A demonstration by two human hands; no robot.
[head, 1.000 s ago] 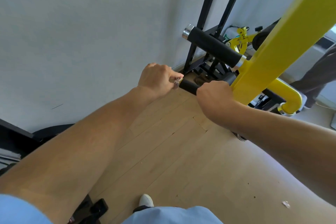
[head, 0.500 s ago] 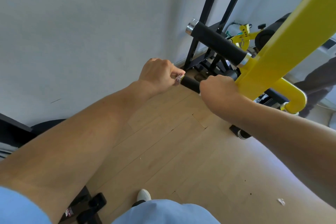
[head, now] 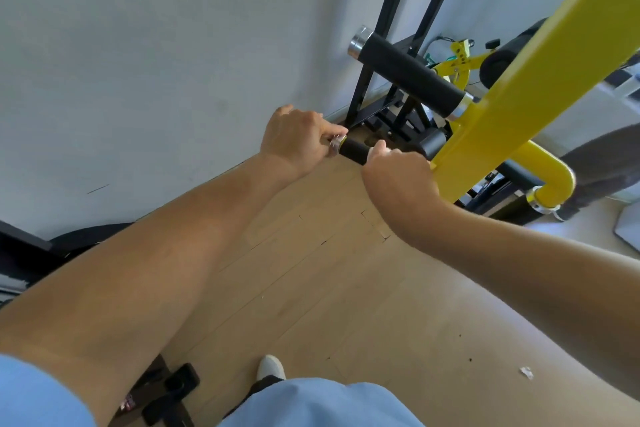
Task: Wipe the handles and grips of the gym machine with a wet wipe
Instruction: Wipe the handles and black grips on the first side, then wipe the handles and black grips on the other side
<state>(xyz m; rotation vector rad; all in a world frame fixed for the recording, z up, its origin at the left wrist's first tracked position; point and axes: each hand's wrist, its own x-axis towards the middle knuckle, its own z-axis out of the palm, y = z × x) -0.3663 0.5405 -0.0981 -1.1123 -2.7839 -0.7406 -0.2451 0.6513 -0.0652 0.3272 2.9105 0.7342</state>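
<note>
Black lower grip (head: pixel 353 150): left hand (head: pixel 298 142) pinches its end, right hand (head: pixel 398 177) wraps it.

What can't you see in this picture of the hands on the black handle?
- Wet wipe: none shows in the head view; if there is one, a hand hides it.
- Lower grip: its middle is under the right hand.
- Silver end cap: partly covered by the left hand.
- Yellow bar: cut off by the top edge.
- Speck on the floor: too small to name.
</note>
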